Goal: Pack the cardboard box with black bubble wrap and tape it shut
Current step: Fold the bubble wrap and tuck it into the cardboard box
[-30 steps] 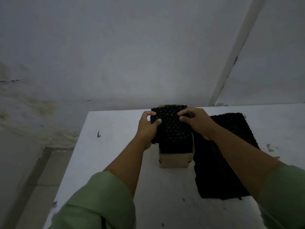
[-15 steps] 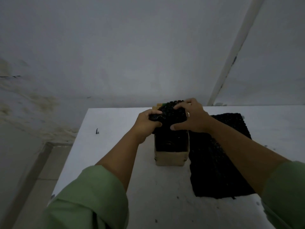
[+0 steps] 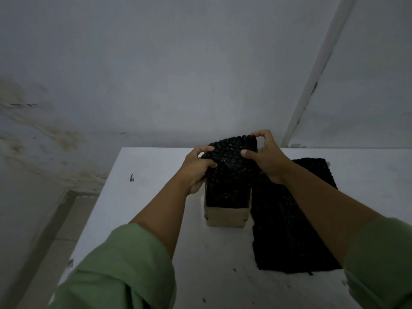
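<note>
Two hands are working over a white table [image 3: 156,219] that is standing against a stained grey wall [image 3: 156,74], a pale pipe [image 3: 316,70] running up at right. The left hand [image 3: 196,170] and right hand [image 3: 267,159] are each pinching a black bubble wrap sheet [image 3: 231,159] above the open cardboard box [image 3: 226,216]. Another sheet [image 3: 289,230] is lying just beside the box. Compared with half a second ago, the wrap is sitting higher and flatter, and the right fingers are now hooking its far edge.
</note>
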